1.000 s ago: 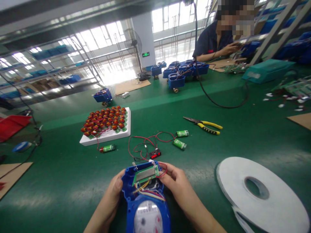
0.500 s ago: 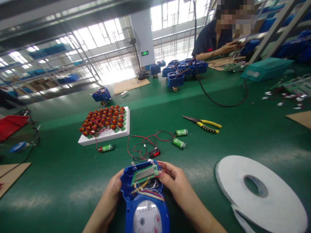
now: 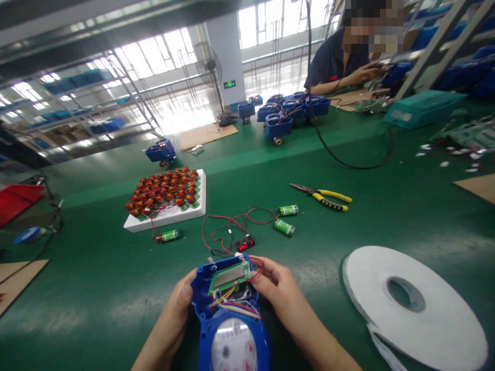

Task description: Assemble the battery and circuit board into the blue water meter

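Beneath everything, across the frame, green counter point(image 3: 127, 293). Flat at lower right, white tape roll point(image 3: 444, 309). At bottom center, gripped on either side by left hand point(image 3: 178, 304) and right hand point(image 3: 280, 288), open-topped blue meter housing point(image 3: 209, 323) containing circuit board point(image 3: 230, 278) and colored wires point(image 3: 242, 307). Left of center, white foam tray point(image 3: 170, 220) packed with upright orange-topped battery cells point(image 3: 166, 193). Near center, lit display module point(image 3: 245, 243).

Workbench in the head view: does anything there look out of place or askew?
A red-ended battery lies on its side outside the white tray, whose batteries stand upright. A strip hangs loose from the white roll instead of lying wound.
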Demonstrator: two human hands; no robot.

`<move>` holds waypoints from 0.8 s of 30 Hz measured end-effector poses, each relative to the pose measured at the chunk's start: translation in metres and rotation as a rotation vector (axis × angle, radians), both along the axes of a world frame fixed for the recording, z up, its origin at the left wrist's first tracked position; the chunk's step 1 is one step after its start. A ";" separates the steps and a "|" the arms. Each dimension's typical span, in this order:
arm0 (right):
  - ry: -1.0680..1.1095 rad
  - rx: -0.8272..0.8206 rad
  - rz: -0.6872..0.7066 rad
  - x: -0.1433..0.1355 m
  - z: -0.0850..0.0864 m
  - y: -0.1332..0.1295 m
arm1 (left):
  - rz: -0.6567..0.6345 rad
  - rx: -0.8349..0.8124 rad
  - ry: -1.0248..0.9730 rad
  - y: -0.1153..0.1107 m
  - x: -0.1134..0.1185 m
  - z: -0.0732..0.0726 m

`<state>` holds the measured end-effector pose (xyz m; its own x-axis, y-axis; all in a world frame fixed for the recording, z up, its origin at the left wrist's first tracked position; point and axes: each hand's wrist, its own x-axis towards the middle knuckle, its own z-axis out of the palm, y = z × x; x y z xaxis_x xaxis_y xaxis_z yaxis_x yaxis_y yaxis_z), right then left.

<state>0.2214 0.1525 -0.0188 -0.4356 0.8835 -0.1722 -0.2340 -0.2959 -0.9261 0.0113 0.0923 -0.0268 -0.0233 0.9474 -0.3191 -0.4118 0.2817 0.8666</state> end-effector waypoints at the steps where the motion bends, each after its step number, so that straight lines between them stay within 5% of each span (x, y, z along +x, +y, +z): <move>1: -0.003 0.000 0.003 0.000 0.000 0.000 | 0.001 -0.003 0.003 0.000 0.000 0.000; 24: -0.020 0.012 -0.004 0.003 0.003 0.000 | -0.028 0.009 0.029 0.000 0.001 0.002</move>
<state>0.2239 0.1520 -0.0160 -0.4288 0.8872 -0.1706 -0.2166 -0.2843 -0.9339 0.0119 0.0920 -0.0243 -0.0061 0.9507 -0.3102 -0.3786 0.2849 0.8806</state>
